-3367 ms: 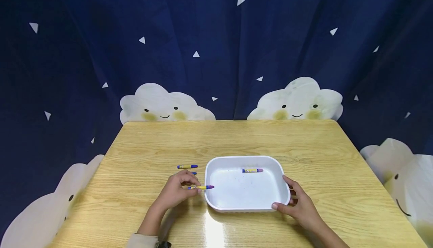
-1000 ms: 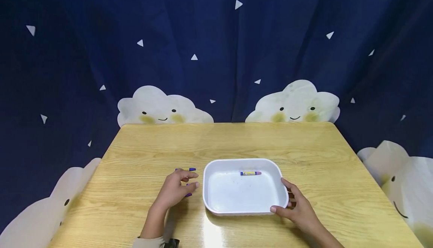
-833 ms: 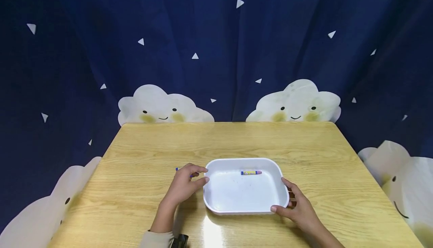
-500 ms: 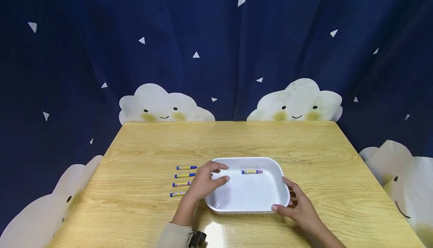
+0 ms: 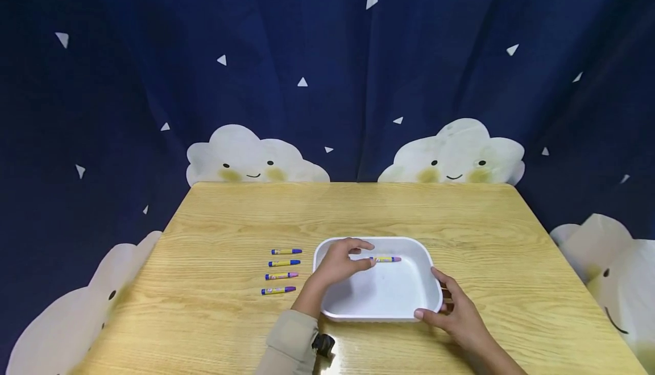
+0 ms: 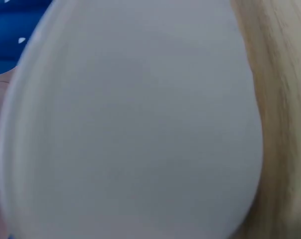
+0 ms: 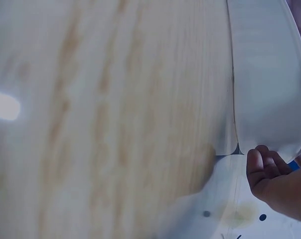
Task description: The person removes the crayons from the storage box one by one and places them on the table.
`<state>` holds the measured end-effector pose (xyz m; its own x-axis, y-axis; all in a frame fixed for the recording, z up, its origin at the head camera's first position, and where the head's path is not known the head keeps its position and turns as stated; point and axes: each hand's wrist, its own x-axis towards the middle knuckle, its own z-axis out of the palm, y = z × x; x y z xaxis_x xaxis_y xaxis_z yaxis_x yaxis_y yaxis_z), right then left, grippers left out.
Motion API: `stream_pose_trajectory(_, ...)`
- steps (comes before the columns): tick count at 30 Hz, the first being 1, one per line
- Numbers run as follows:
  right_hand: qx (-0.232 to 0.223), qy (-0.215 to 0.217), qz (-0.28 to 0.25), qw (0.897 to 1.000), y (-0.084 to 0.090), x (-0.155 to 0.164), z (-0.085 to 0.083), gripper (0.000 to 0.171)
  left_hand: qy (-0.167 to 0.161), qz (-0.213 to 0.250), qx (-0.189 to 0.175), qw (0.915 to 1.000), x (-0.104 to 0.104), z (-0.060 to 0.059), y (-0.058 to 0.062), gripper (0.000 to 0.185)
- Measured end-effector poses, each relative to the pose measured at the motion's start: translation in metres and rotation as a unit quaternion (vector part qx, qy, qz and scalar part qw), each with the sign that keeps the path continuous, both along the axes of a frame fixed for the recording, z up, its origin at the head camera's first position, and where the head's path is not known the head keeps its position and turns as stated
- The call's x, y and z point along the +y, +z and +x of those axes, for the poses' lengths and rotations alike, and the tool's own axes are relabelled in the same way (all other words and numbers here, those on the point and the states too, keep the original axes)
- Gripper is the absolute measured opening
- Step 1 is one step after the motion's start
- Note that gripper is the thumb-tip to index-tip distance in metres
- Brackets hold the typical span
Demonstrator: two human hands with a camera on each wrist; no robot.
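Note:
A white plastic tray (image 5: 384, 304) sits on the table, and one crayon with a pinkish-purple tip (image 5: 390, 259) lies inside near its far wall. My left hand (image 5: 335, 262) reaches over the tray's left side, thumb and fingers apart. Its thumb overlaps the left end of that crayon in the head view; whether they touch I cannot tell. My right hand (image 5: 457, 312) grips the tray's right end, thumb on the near rim and fingers under the outside. In the right wrist view its curled fingers (image 7: 270, 164) meet the tray wall. Tray wall (image 6: 140, 119) fills most of the left wrist view.
Left of the tray, several crayons lie in a column: dark blue (image 5: 286, 251), blue (image 5: 284, 263), pink (image 5: 281, 276) and purple (image 5: 278, 290). The wooden table (image 5: 215, 318) backs onto a dark blue curtain (image 5: 266, 51) with cloud shapes.
My left hand put a purple crayon down in the column, released it, then moved right over the tray toward the crayon inside. The column came into full view. My right hand stayed on the tray.

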<state>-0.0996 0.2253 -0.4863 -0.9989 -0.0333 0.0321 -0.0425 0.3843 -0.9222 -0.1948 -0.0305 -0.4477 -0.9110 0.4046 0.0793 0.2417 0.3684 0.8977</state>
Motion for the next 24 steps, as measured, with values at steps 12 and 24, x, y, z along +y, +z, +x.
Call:
stream_pose_trajectory(12,-0.006,0.006,-0.001,1.000,-0.001,-0.002,0.000,0.091,-0.039,-0.043,0.024,0.9980,0.024,-0.013,-0.025,0.030)
stream_pose_trajectory(24,0.016,0.006,0.023,1.000,-0.002,0.002,-0.001,0.091,0.000,-0.051,-0.003,0.9987,0.036,-0.014,-0.039,0.028)
